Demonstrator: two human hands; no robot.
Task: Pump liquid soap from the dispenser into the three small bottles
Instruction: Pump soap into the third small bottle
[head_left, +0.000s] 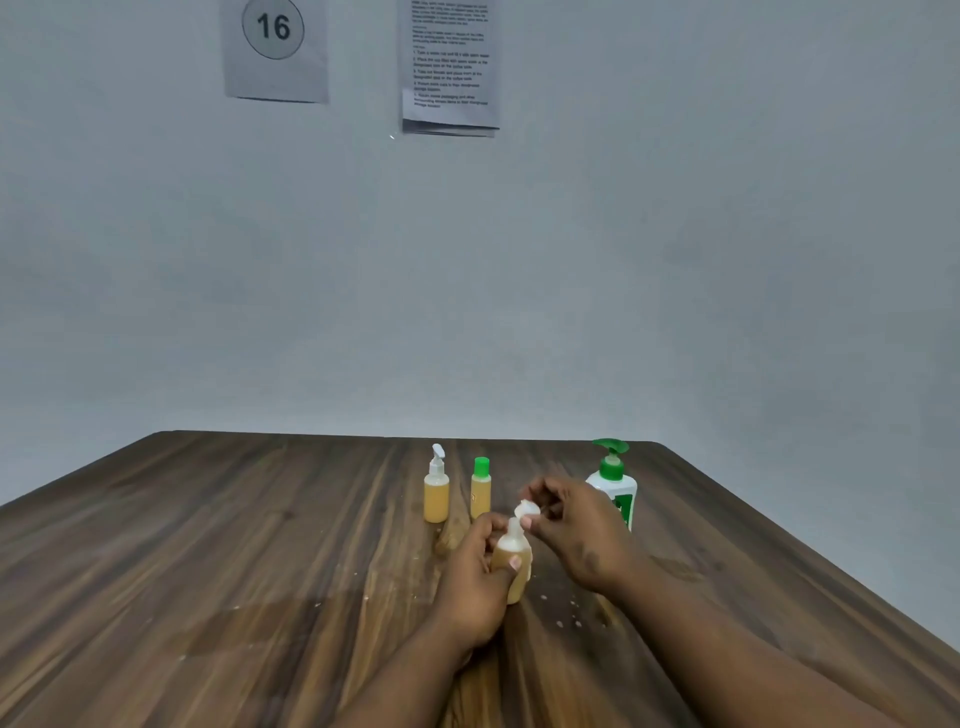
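Left hand (475, 579) grip curled round small bottle (506, 552); right hand (576, 530) grip pinches white cap (527, 510) just above bottle neck.

Amber bottle (511, 558) in left hand (475, 577), white cap (527, 510) in right hand (576, 535)

Bare tabletop (208, 561) spreads left of the spray bottle (436, 493). Green-capped bottle (481, 491) stands just beside it; pump dispenser (613, 480) blocks the right rear.

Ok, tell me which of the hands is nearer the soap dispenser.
Right. The right hand sits just in front of the dispenser; the left hand grips a bottle farther left.
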